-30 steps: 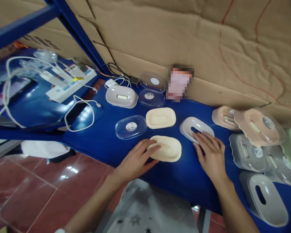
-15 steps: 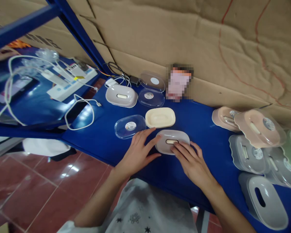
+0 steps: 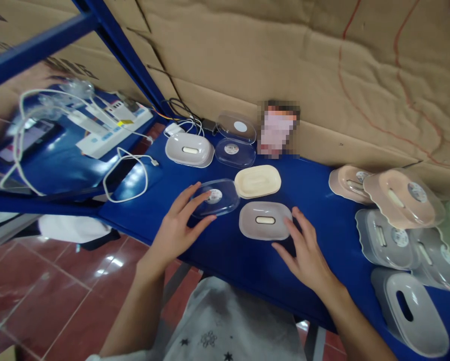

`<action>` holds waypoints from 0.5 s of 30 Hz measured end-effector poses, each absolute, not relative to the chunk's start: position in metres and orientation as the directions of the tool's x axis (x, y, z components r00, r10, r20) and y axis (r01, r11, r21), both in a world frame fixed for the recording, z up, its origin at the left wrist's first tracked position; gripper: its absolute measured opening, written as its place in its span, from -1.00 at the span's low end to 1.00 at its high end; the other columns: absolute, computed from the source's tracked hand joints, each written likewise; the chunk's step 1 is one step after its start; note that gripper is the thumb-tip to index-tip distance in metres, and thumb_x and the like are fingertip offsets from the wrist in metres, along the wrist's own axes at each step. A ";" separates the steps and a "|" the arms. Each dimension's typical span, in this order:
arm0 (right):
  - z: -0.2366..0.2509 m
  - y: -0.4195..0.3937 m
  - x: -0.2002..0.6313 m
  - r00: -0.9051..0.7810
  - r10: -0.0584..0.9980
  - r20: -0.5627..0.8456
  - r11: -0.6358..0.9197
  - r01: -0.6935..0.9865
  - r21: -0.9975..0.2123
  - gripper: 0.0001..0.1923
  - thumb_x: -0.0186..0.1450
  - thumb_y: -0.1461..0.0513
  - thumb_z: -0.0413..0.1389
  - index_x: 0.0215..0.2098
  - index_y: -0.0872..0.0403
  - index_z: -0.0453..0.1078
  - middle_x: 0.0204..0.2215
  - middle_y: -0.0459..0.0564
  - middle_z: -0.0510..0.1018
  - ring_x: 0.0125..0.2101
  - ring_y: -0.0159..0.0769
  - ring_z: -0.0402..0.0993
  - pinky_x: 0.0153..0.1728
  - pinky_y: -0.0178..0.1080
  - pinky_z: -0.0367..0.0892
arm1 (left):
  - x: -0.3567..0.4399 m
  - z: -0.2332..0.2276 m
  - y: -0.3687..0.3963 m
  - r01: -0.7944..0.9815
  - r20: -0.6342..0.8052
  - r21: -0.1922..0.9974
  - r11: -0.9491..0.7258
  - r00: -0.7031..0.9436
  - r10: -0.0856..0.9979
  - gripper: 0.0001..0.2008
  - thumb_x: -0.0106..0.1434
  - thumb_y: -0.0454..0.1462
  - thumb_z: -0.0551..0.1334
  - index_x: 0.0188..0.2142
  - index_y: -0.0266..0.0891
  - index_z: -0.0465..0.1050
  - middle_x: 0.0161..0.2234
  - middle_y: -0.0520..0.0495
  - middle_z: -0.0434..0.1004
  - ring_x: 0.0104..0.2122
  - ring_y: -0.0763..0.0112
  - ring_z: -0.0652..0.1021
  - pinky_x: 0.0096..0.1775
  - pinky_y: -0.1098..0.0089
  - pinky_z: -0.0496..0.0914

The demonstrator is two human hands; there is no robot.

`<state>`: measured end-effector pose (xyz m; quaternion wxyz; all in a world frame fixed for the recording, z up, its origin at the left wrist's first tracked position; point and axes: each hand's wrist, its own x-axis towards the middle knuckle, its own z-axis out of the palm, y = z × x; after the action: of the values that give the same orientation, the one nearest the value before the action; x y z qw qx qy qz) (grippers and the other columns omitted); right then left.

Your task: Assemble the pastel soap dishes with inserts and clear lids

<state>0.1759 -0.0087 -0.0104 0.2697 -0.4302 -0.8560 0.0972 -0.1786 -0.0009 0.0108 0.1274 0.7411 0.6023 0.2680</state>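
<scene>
A grey oval soap-dish-like piece [image 3: 253,228] lies before me, a cream bar-shaped insert [image 3: 265,220] showing in its slot. Around its right end my right hand [image 3: 303,248] is open, fingers apart, fingertips at the rim. To the left, my left hand [image 3: 178,223] has hold of a clear oval lid [image 3: 227,198] with a round label, fingertips over the lid and thumb at its near edge. A shallow cream oval tray [image 3: 258,181] sits just behind the grey piece, against the lid's right end.
Another grey dish [image 3: 189,149] and clear lids [image 3: 234,152] stand at the back. Lidded boxes [image 3: 403,198] and a slotted grey shell [image 3: 416,311] crowd the right. A power strip [image 3: 114,128] and white cables lie left; a person's blurred arm [image 3: 7,105] shows beyond.
My left hand has left the grey piece and moved left onto the clear lid. Lid and cream tray have shifted right. My right fingers have drawn back from the insert to the right rim.
</scene>
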 end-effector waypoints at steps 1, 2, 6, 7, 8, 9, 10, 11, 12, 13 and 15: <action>-0.011 -0.009 0.178 -0.454 0.801 0.390 0.593 0.687 -0.420 -0.05 0.48 0.21 0.25 0.63 -0.09 -0.20 0.55 0.28 0.06 0.49 0.16 0.16 0.32 0.21 0.42 | -0.167 0.014 -0.004 0.800 0.256 0.536 -0.270 0.151 0.955 -0.49 0.50 -0.06 0.30 0.37 -0.01 0.35 0.47 -0.18 0.27 0.42 -0.04 0.39 0.39 -0.12 0.35; -0.012 -0.009 0.180 -0.433 0.811 0.395 0.580 0.687 -0.438 -0.01 0.47 0.21 0.26 0.64 -0.12 -0.23 0.58 0.25 -0.03 0.50 0.17 0.14 0.34 0.22 0.40 | -0.154 0.017 -0.006 0.772 0.266 0.555 -0.310 0.188 0.945 -0.48 0.50 -0.07 0.31 0.38 0.00 0.33 0.48 -0.18 0.26 0.43 -0.03 0.38 0.39 -0.12 0.36; -0.013 -0.006 0.188 -0.442 0.817 0.371 0.574 0.689 -0.443 0.02 0.46 0.17 0.28 0.64 -0.22 -0.27 0.63 0.12 -0.25 0.52 0.19 0.09 0.37 0.26 0.35 | -0.107 0.015 -0.004 0.657 0.303 0.562 -0.503 0.402 0.864 -0.46 0.50 -0.09 0.31 0.39 -0.05 0.30 0.48 -0.24 0.24 0.49 -0.04 0.27 0.38 -0.15 0.38; -0.012 -0.005 0.190 -0.459 0.813 0.359 0.580 0.693 -0.427 0.01 0.47 0.16 0.28 0.63 -0.23 -0.25 0.63 0.11 -0.23 0.52 0.19 0.09 0.37 0.25 0.36 | -0.099 0.012 -0.001 0.640 0.306 0.557 -0.529 0.434 0.847 -0.46 0.50 -0.08 0.31 0.39 -0.07 0.30 0.47 -0.26 0.25 0.49 -0.05 0.26 0.37 -0.16 0.39; -0.011 -0.003 0.191 -0.480 0.807 0.343 0.589 0.698 -0.408 -0.02 0.47 0.16 0.27 0.63 -0.24 -0.23 0.62 0.11 -0.16 0.51 0.17 0.11 0.36 0.24 0.37 | -0.092 0.009 0.001 0.633 0.306 0.551 -0.544 0.453 0.837 -0.46 0.49 -0.08 0.32 0.38 -0.08 0.31 0.47 -0.27 0.25 0.49 -0.06 0.26 0.37 -0.17 0.40; -0.010 -0.002 0.192 -0.501 0.802 0.325 0.596 0.702 -0.389 -0.05 0.49 0.15 0.25 0.63 -0.23 -0.21 0.61 0.12 -0.06 0.50 0.15 0.15 0.35 0.22 0.38 | -0.087 0.007 0.004 0.632 0.303 0.545 -0.551 0.464 0.832 -0.47 0.49 -0.08 0.32 0.37 -0.09 0.33 0.47 -0.28 0.25 0.49 -0.07 0.26 0.36 -0.17 0.40; -0.008 0.000 0.192 -0.520 0.797 0.308 0.603 0.706 -0.370 -0.07 0.50 0.15 0.23 0.63 -0.22 -0.19 0.58 0.13 0.05 0.48 0.13 0.21 0.34 0.21 0.40 | -0.084 0.005 0.006 0.636 0.300 0.537 -0.554 0.470 0.830 -0.47 0.49 -0.07 0.32 0.36 -0.10 0.34 0.47 -0.28 0.25 0.48 -0.08 0.27 0.36 -0.18 0.41; -0.007 0.001 0.192 -0.536 0.792 0.293 0.611 0.709 -0.352 -0.10 0.51 0.14 0.22 0.63 -0.20 -0.18 0.54 0.15 0.16 0.45 0.10 0.26 0.33 0.20 0.41 | -0.082 0.003 0.007 0.642 0.298 0.528 -0.556 0.473 0.829 -0.47 0.48 -0.06 0.32 0.35 -0.10 0.34 0.47 -0.28 0.25 0.48 -0.09 0.28 0.36 -0.18 0.41; -0.006 0.002 0.192 -0.550 0.786 0.282 0.618 0.712 -0.335 -0.11 0.51 0.14 0.21 0.63 -0.19 -0.17 0.51 0.16 0.24 0.43 0.09 0.30 0.33 0.20 0.42 | -0.081 0.002 0.008 0.649 0.297 0.519 -0.557 0.474 0.829 -0.47 0.48 -0.06 0.32 0.35 -0.11 0.35 0.47 -0.29 0.24 0.48 -0.09 0.28 0.36 -0.18 0.40; -0.006 0.003 0.192 -0.559 0.782 0.277 0.623 0.713 -0.321 -0.12 0.52 0.14 0.21 0.63 -0.17 -0.16 0.49 0.17 0.29 0.42 0.08 0.33 0.32 0.19 0.42 | -0.080 0.001 0.007 0.654 0.295 0.510 -0.559 0.477 0.828 -0.46 0.48 -0.07 0.33 0.36 -0.12 0.34 0.49 -0.30 0.21 0.48 -0.10 0.28 0.36 -0.17 0.40; -0.005 0.004 0.192 -0.567 0.775 0.278 0.631 0.716 -0.299 -0.13 0.52 0.14 0.20 0.63 -0.15 -0.14 0.48 0.19 0.30 0.42 0.07 0.33 0.33 0.18 0.42 | -0.081 -0.001 0.004 0.663 0.280 0.492 -0.564 0.493 0.824 -0.40 0.48 -0.10 0.33 0.42 -0.10 0.27 0.54 -0.32 0.07 0.51 -0.10 0.21 0.38 -0.17 0.38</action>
<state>0.1916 0.0036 -0.0047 0.1942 -0.4227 -0.8819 0.0762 -0.0807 0.0045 -0.0006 0.1618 0.8486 0.4382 0.2482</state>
